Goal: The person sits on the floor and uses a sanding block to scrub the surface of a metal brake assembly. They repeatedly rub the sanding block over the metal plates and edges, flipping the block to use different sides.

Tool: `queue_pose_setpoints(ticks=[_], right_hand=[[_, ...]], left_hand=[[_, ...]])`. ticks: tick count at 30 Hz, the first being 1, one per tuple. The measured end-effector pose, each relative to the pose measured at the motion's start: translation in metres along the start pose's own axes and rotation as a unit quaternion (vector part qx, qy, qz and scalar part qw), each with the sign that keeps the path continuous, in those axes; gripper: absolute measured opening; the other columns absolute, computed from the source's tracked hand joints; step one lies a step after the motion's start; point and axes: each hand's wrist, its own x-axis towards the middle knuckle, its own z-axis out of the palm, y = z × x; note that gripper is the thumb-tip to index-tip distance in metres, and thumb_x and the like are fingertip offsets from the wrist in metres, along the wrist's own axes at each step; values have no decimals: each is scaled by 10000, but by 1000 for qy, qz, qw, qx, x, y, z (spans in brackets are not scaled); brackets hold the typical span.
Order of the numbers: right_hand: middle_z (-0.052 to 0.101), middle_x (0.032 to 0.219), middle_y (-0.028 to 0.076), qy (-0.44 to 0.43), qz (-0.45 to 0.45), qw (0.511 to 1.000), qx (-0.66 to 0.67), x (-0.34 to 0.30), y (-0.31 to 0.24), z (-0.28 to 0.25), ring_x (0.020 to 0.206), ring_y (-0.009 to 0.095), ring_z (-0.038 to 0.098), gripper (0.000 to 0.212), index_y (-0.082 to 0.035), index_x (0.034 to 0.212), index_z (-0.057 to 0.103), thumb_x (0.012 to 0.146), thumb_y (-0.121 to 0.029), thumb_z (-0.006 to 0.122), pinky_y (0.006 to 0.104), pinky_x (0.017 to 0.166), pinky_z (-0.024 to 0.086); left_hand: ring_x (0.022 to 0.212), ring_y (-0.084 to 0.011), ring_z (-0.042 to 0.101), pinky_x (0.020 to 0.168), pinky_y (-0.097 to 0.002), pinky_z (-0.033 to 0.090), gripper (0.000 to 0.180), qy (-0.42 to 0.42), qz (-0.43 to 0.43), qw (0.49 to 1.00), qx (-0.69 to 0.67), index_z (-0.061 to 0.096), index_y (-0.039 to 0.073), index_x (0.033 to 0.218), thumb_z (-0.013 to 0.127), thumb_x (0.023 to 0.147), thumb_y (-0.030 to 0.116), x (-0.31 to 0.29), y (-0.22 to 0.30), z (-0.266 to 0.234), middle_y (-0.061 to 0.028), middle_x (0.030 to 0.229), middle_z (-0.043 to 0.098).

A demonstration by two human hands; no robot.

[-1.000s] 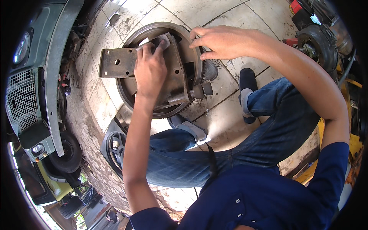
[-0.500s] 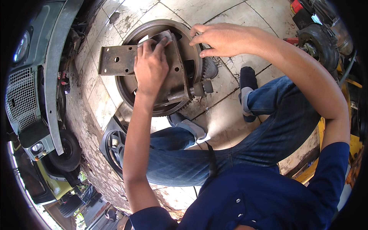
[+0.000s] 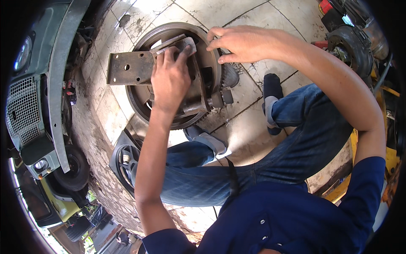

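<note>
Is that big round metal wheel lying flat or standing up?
The wheel is lying flat: its round face points up above the tiled floor, with a metal bracket across it.

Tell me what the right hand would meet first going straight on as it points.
Probably the grey pad under the left hand, or the metal bracket beneath; how high the right hand sits is unclear.
</note>
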Motion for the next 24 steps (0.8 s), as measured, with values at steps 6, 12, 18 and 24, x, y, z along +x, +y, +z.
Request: queue_pose_setpoints(ticks=[6,12,18,24], right_hand=[[545,1337,100,-14,16,1000,5,2,-3,-1,1063,313,665,420,-20,1290,634,929,-222,703,445,944,520],[545,1334,104,-5,7,1000,-3,0,0,0,1083,317,656,427,-20,1292,633,925,-225,706,448,946,515],[547,1337,100,-23,21,999,5,1,-4,-3,1101,321,652,426,-18,1292,635,929,-231,702,448,953,514],[550,1337,100,-20,28,999,2,0,-5,-2,1104,320,654,427,-24,1293,639,926,-230,705,444,971,516]], left_hand=[[1022,-316,645,838,-450,585,377,-16,-14,999,26,697,172,1244,598,896,67,-9,-8,1,-121,1156,637],[1024,-309,632,862,-448,573,418,8,-11,1000,6,684,190,1272,612,880,62,-7,-14,3,-107,1146,627],[992,-305,641,843,-450,581,396,0,11,1000,22,690,193,1262,616,890,78,-10,2,1,-102,1137,626],[1065,-311,644,856,-451,583,401,-11,-40,999,26,688,183,1271,611,895,67,-9,-23,1,-123,1188,640]])
